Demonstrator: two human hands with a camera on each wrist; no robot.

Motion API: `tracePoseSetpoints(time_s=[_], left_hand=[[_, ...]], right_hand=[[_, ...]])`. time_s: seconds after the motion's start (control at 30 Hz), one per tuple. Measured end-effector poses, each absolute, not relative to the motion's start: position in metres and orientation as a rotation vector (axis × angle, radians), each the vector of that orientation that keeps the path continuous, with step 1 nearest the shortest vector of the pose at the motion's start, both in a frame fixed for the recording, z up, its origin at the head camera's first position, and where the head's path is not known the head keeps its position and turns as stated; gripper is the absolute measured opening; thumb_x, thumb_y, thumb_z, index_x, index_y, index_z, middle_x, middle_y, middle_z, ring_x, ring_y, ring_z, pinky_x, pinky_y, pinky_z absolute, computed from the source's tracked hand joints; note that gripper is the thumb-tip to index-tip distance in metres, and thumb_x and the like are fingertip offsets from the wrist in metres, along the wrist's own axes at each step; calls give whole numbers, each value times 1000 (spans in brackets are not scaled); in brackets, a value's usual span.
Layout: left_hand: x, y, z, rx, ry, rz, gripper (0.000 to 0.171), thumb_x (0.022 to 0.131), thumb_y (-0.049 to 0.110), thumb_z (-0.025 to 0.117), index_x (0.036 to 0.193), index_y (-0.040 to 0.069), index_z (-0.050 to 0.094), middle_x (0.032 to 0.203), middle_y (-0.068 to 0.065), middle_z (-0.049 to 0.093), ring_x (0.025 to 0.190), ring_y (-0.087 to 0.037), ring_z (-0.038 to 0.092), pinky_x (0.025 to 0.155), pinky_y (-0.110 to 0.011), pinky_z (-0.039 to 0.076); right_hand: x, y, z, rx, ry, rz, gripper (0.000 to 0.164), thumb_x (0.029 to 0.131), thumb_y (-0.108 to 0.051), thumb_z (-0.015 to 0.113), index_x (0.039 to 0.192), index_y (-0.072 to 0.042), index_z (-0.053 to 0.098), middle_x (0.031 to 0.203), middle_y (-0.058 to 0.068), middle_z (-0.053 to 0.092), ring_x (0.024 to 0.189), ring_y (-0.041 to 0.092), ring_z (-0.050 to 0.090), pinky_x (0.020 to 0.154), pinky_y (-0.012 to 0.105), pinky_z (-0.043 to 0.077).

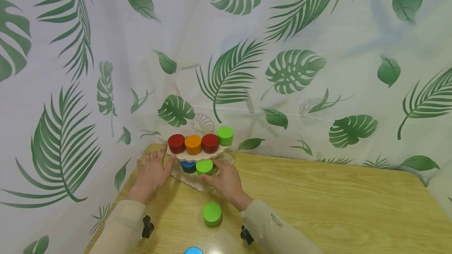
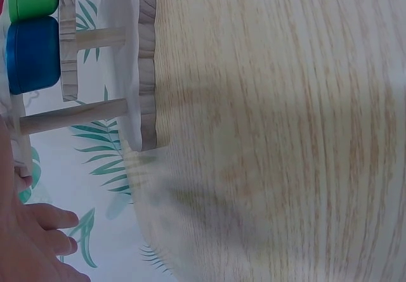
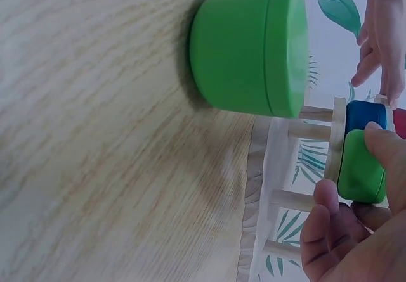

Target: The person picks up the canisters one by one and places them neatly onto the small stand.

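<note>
A pale wooden tiered stand [image 1: 195, 157] with scalloped edges stands at the table's back left corner. Between thumb and fingers, my right hand [image 1: 228, 181] holds a green round tin [image 1: 205, 166] on the middle tier. Beside that tin sits a dark blue tin [image 1: 188, 166], close against it in the right wrist view. My left hand [image 1: 152, 173] rests at the left end of the upper tier, its fingers extended and partly hidden. Along the top run a red tin [image 1: 176, 143], an orange tin [image 1: 193, 144], another red tin [image 1: 210, 143] and a green one [image 1: 225, 135].
Another green tin [image 1: 212, 214] stands on the wooden table [image 1: 318, 207] in front of the stand. A light blue tin [image 1: 193, 250] is cut off by the bottom of the head view. Leaf-printed cloth [image 1: 240, 101] hangs close behind the stand and along the left.
</note>
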State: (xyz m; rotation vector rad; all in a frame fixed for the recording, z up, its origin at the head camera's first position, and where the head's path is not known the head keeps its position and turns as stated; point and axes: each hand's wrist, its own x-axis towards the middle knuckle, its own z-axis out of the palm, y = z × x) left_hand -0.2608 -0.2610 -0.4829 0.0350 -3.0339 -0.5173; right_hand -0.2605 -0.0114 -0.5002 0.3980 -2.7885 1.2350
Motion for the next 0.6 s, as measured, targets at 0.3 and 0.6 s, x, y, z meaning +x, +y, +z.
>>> tracePoseSetpoints(time_s=[0.3,0.6], left_hand=[[-263,-262,-485,31,-3028,-554,78,111,62,19,169,10,20,163,-37,35,155,-60,20,119,-83,9],[-263,-263,-485,31,-3030,-545,77,111,62,18,170,12,18,163,-36,36,155,-60,20,119,-83,10]], right_hand=[[-262,-12,-501,401,-2747,1233,59,87,-34,88,135,-6,70,131,15,72,119,34,68,103,51,56],[-264,-16,-501,340,-2747,1224,63,87,-38,87,136,-4,70,125,17,72,109,31,68,93,47,58]])
